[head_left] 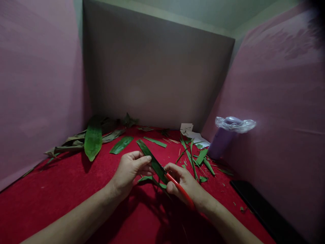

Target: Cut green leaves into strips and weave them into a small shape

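My left hand (pixel 134 167) pinches a long dark green leaf strip (pixel 149 152) between thumb and fingers, held tilted above the red cloth. In my right hand (pixel 184 183) are red-handled scissors (pixel 180 189), their dark blades lying at the lower part of the strip. Whether the blades are apart is too dark to make out. Beneath both hands, green leaf pieces (pixel 146 179) lie on the cloth. A cut leaf piece (pixel 122 145) rests beyond my left hand, and a narrower green strip (pixel 155 141) lies farther back near the middle.
A whole broad leaf (pixel 93 140) and dried leaves (pixel 73 142) lie at the left. Leaf scraps (pixel 202 156) are scattered at the right, near white papers (pixel 196 138). A purple container (pixel 220 142) with clear plastic and a long black object (pixel 261 206) stand along the right wall.
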Action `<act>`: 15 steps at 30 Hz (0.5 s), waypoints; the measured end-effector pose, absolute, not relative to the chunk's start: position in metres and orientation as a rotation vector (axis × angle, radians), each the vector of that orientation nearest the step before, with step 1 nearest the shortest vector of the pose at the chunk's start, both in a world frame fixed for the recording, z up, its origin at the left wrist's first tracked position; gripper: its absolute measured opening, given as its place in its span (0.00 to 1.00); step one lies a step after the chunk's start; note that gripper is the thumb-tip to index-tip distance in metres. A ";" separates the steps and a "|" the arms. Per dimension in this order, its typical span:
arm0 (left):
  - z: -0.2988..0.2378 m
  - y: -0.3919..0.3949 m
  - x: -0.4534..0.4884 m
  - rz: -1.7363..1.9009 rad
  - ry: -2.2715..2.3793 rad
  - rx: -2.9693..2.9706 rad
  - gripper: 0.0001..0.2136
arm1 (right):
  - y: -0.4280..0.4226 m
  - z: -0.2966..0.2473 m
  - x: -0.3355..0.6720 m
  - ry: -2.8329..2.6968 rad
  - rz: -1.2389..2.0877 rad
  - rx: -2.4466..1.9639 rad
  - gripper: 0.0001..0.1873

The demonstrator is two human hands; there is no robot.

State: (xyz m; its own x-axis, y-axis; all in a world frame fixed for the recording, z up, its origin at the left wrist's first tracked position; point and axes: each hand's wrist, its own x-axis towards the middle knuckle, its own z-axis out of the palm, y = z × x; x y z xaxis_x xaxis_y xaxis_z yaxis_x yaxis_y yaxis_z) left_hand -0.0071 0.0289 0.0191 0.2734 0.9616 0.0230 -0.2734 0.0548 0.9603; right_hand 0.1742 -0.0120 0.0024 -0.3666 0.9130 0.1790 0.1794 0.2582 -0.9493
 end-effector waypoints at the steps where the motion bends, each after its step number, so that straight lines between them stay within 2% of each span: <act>1: 0.019 0.028 -0.007 1.106 0.806 1.113 0.06 | -0.012 0.003 0.174 -1.744 1.160 -1.015 0.16; 6: 0.017 0.029 -0.007 1.081 0.812 1.119 0.06 | -0.013 0.006 0.171 -1.760 1.121 -1.056 0.20; 15: 0.016 0.029 -0.008 1.066 0.815 1.122 0.06 | -0.012 0.000 0.167 -1.637 1.218 -1.102 0.18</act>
State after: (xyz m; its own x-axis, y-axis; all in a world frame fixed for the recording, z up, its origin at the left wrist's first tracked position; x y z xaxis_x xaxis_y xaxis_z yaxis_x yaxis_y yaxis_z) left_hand -0.0077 0.0291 0.0160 0.3071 0.9517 0.0022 -0.2480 0.0778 0.9656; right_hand 0.1668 -0.0117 0.0000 -0.3007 0.9487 0.0977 0.1789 0.1568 -0.9713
